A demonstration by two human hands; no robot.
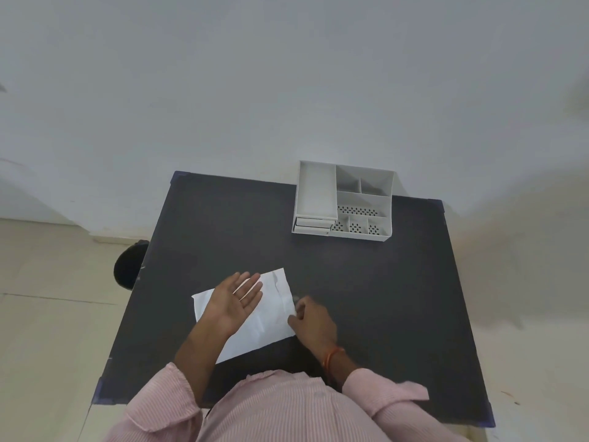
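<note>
The head view looks down on 1 dark tabletop (366,298) with a bluish cap at each of its 4 corners. 1 sheet of paper (271,317), white and creased, lies askew near the tabletop's near edge, a little left of the middle. 2 hands work at it. The left hand (234,301) is over the sheet's left half with the palm turned up toward the camera, its fingers (251,287) straight and slightly apart, holding nothing; whether its back rests on the paper cannot be told. The right hand (314,319) is at the sheet's right edge, slightly blurred, its fingers curled in and pinching that edge. 1 orange thread band (331,358) circles the right wrist, and 2 pink striped sleeves cover the forearms. Well apart from the paper, at the tabletop's far edge toward the far right corner, stands 1 white desk organizer (344,202). It has 1 long tray on its left, 2 deep rear compartments, 1 wide middle compartment and 3 small front compartments, the last 4 with perforated floors. 1 dark round thing (130,264) shows on the floor (47,330) beside the tabletop's left edge.
</note>
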